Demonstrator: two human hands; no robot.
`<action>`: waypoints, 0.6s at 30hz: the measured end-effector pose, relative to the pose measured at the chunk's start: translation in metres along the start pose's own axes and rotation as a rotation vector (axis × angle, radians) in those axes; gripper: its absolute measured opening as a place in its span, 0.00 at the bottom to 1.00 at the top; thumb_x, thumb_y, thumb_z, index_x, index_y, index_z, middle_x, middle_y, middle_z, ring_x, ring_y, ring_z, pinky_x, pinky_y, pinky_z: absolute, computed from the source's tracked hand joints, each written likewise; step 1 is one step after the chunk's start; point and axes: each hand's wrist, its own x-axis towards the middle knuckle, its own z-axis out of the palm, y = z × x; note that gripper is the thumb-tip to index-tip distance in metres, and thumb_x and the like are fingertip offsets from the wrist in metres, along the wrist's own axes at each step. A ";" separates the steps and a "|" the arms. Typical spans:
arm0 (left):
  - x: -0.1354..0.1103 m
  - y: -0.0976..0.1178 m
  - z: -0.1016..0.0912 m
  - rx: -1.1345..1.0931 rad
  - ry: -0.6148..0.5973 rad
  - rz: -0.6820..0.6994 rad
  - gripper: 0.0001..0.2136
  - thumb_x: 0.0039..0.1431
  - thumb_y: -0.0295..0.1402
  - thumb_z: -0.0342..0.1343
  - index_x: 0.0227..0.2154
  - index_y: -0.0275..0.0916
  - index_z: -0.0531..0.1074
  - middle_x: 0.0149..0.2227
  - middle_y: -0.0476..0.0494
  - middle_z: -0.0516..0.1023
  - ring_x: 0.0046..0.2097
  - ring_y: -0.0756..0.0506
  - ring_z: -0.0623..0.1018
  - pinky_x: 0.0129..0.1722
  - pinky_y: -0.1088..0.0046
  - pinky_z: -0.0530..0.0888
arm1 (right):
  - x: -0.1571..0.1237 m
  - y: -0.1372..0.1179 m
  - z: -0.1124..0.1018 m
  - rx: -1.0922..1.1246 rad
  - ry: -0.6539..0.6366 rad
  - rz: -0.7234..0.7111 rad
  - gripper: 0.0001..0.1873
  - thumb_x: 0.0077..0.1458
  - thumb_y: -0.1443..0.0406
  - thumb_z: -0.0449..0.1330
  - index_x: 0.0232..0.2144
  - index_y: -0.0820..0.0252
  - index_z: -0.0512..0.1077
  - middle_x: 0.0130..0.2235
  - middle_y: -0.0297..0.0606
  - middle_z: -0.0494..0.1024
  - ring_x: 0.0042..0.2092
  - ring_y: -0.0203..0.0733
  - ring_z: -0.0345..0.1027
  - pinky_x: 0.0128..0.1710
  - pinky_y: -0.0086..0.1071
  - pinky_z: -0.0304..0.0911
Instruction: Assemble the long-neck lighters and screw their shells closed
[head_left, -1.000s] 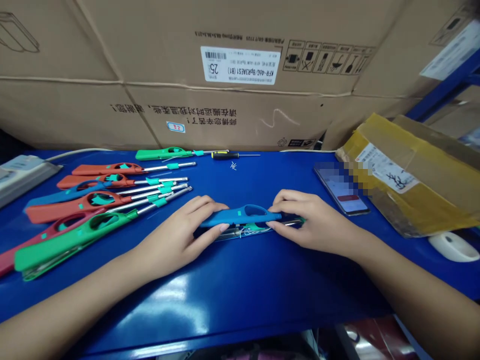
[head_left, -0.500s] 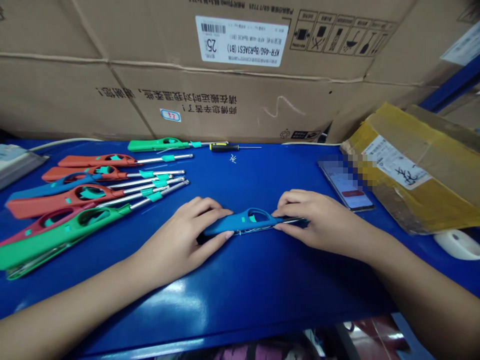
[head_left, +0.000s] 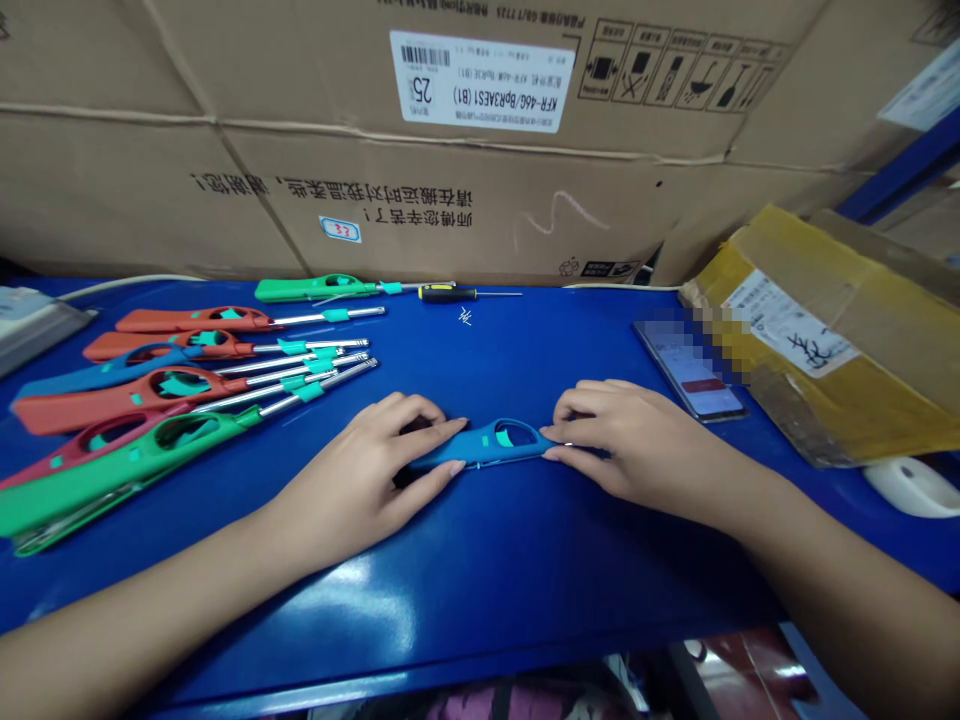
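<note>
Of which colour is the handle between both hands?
The handle is blue, best seen in the head view.

From my end I have the lighter [head_left: 465,446] stretched between the left hand [head_left: 375,455] and the right hand [head_left: 630,440], above or on the table [head_left: 525,580], I can't tell which. Left of and beyond the left hand, six other lighters [head_left: 112,402] lie side by side on the table, rods pointing right. I see one further lighter [head_left: 300,290] behind that row, its rod end just beside the screwdriver [head_left: 450,294], which lies well beyond the hands. A carton [head_left: 525,235] stands behind everything. Beyond the right hand, to its right, lies the phone [head_left: 694,390], then a parcel [head_left: 840,400], with a mouse [head_left: 915,488] at its near side.
</note>
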 end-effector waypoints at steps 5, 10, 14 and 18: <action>0.000 0.001 0.000 0.002 -0.003 0.014 0.17 0.70 0.37 0.53 0.58 0.41 0.72 0.49 0.39 0.73 0.50 0.42 0.75 0.59 0.53 0.70 | -0.001 -0.008 0.000 -0.171 -0.025 -0.007 0.11 0.67 0.63 0.57 0.41 0.57 0.80 0.39 0.39 0.79 0.41 0.46 0.69 0.41 0.40 0.59; 0.001 0.002 -0.001 0.007 0.002 0.035 0.17 0.70 0.36 0.53 0.58 0.39 0.72 0.48 0.38 0.74 0.50 0.42 0.75 0.58 0.54 0.72 | -0.001 -0.006 -0.001 -0.162 -0.017 -0.013 0.12 0.68 0.64 0.56 0.40 0.59 0.80 0.39 0.40 0.79 0.41 0.45 0.69 0.41 0.40 0.58; 0.001 0.002 -0.001 0.000 0.009 0.047 0.16 0.70 0.36 0.54 0.57 0.39 0.73 0.48 0.38 0.74 0.50 0.42 0.75 0.58 0.55 0.72 | -0.003 -0.003 -0.004 -0.125 -0.004 -0.027 0.12 0.68 0.63 0.56 0.41 0.58 0.80 0.41 0.40 0.80 0.42 0.45 0.70 0.42 0.40 0.58; 0.001 0.003 -0.001 0.012 -0.010 0.045 0.16 0.69 0.37 0.54 0.57 0.39 0.73 0.48 0.38 0.75 0.49 0.41 0.76 0.57 0.56 0.72 | -0.004 -0.003 -0.004 -0.126 -0.014 -0.025 0.12 0.68 0.64 0.56 0.41 0.58 0.80 0.40 0.40 0.80 0.41 0.45 0.69 0.42 0.40 0.58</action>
